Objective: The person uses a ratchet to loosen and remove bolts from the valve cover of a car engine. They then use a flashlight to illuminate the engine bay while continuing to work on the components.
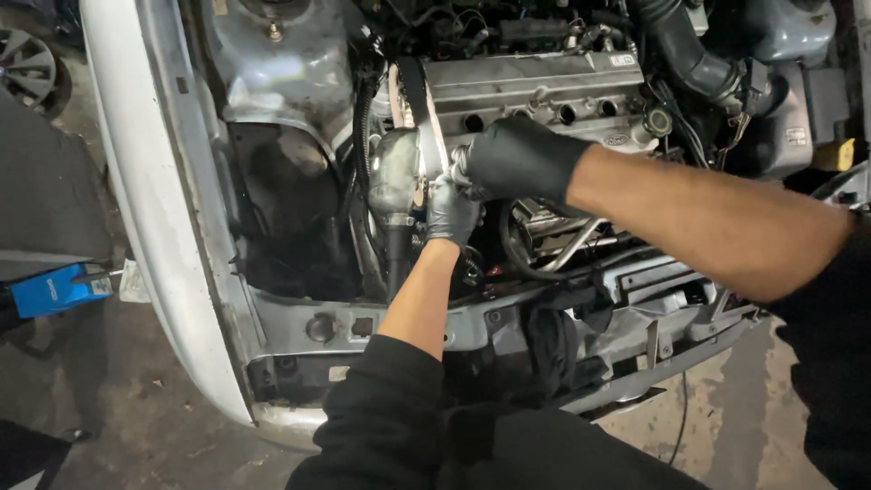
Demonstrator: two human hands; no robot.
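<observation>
Left hand (451,210), right hand (519,156), closed at engine (535,86)

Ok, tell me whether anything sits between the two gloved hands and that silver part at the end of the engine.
Nothing visible does. The left hand and the right hand are both already on the silver part area beside the cylinder head cover. The exact contact point is hidden by the gloves.
</observation>
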